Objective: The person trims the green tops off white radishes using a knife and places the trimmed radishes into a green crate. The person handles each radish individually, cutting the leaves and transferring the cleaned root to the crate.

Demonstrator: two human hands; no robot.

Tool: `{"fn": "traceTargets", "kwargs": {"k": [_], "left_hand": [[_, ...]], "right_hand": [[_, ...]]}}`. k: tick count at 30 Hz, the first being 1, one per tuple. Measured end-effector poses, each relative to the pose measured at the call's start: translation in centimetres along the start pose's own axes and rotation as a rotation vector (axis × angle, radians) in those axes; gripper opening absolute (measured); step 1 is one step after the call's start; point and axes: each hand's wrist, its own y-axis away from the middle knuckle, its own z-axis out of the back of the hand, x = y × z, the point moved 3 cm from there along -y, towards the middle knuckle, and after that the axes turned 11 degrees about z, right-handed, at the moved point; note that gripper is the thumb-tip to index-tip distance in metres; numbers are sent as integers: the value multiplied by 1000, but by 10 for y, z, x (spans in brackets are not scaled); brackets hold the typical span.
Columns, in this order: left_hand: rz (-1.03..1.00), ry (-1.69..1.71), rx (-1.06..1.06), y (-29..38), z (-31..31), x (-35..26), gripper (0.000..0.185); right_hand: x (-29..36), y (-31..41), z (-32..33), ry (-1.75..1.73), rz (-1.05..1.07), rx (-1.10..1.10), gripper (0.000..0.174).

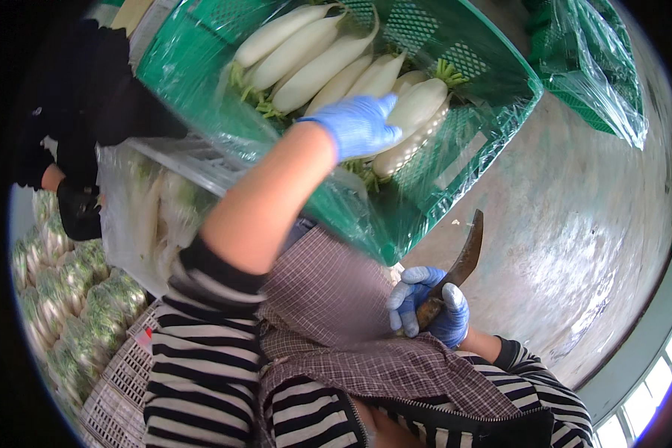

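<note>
My left hand point(355, 126), in a blue glove, reaches into a green plastic crate point(459, 199) lined with clear plastic film. Its fingers touch the lower end of a white daikon radish point(417, 109) with trimmed green stubs; whether they grip it I cannot tell. Several more daikon radishes point(319, 73) lie side by side in the crate, some partly hidden under the hand. Low at the right, near my lap, my right hand point(431, 305), gloved in blue, is shut on the handle of a curved knife point(467, 252). The dark blade points up and away from me.
Another person in dark clothes point(84, 95) stands at the left beside a clear bag of radishes point(151, 207). Stacked bagged radishes point(78, 302) and a pale plastic crate point(117, 386) are lower left. Another film-lined green crate point(585, 73) sits upper right on the concrete floor point(565, 224).
</note>
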Motion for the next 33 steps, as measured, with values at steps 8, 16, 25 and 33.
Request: {"fn": "traceTargets", "kwargs": {"k": [8,16,25,33], "left_hand": [[215,464,-1103,272,26,223,18],[1196,192,-516,404,-183,397,23],[894,37,-354,372,-165,322,36],[1130,945,-596,357,-204,372,38]], "right_hand": [[-33,-9,-35,48,-247,248,71],[-87,-12,-76,218,-146,298,62],[-110,-10,-100,440,-111,245,56],[-115,-15,-105,479,-125,261,54]]}}
